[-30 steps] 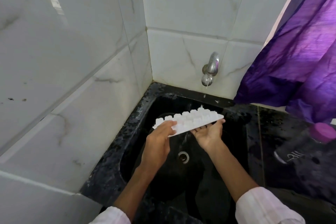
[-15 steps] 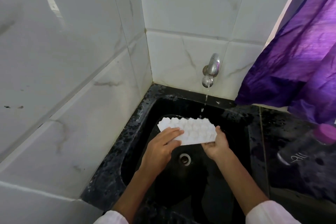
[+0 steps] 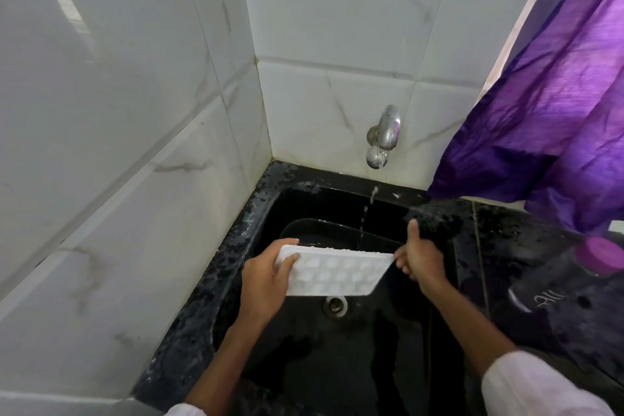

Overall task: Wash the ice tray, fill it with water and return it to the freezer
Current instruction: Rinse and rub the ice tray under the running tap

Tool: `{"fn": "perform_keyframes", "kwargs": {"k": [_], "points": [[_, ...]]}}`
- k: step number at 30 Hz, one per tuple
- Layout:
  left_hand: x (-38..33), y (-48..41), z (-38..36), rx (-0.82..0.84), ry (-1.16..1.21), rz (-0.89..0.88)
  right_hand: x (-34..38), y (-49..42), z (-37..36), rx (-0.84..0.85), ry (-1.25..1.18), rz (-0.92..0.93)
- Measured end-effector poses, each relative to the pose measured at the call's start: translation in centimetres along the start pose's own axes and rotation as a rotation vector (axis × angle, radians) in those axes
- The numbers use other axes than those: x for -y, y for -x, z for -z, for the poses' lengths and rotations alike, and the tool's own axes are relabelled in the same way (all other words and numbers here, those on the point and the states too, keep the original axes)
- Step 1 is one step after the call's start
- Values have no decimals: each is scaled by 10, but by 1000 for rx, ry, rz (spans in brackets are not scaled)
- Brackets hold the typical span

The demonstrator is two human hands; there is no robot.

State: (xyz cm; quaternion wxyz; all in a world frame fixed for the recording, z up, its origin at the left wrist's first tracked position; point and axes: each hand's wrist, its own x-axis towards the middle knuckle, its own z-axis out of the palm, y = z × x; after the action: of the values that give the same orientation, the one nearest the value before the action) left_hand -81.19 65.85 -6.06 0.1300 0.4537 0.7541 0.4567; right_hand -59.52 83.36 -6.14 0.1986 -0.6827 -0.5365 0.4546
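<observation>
Ice tray (image 3: pixel 337 275): I see it over the sink (image 3: pixel 256 213), below the tap (image 3: pixel 383 140).
Left hand (image 3: pixel 263 284): curled round its 9 o'clock end.
Right hand (image 3: pixel 420 258): fingers grip its 3 o'clock corner, thumb up.

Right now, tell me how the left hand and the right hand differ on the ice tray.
The left hand wraps round the ice tray's left end; the right hand only pinches its right corner. The left hand's fingers curl over the tray; the right hand's thumb sticks up free. Both hold the tray over the sink.
</observation>
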Motion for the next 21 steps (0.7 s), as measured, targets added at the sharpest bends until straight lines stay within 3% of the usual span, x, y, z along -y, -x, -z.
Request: {"fn": "perform_keyframes", "kwargs": {"k": [2, 6, 11, 14, 21], "points": [[2, -3, 1, 23, 112, 167, 27, -22, 8, -111, -24, 141], [-2, -5, -1, 113, 420, 422, 99, -57, 7, 51, -193, 215], [-13, -12, -2, 168, 586, 525, 153, -82, -16, 271, -413, 70], [-11, -16, -3, 174, 599, 547, 161, -85, -25, 227, -552, 31], [-3, -19, -5, 139, 557, 603, 155, -93, -21, 353, -860, -66]]}}
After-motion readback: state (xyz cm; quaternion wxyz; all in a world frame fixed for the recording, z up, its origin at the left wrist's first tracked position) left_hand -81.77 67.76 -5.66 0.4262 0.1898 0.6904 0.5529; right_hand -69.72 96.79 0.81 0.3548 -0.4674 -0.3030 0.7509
